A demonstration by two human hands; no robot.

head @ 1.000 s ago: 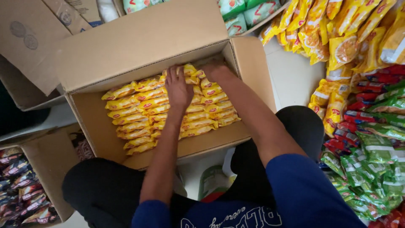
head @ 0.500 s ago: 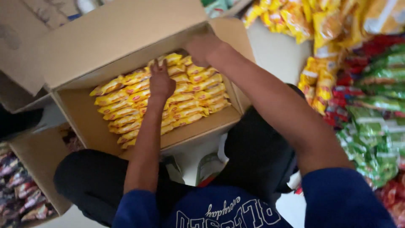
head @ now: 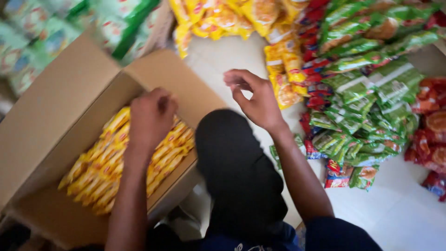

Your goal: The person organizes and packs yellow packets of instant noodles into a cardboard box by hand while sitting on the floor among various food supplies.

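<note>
Sitting open, brown cardboard box [head: 55,116] is holding rows of yellow snack packets [head: 107,162], roughly half filled; loose yellow packets [head: 283,69] are lying outside. Left hand [head: 151,116] is pressing flat on rows; right hand [head: 255,100] is hovering half-open, empty.

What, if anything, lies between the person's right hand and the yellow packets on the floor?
Nothing visible. The right hand, open and empty, hovers over bare floor, with the yellow packets just beside it; the left hand rests in the cardboard box.
</note>
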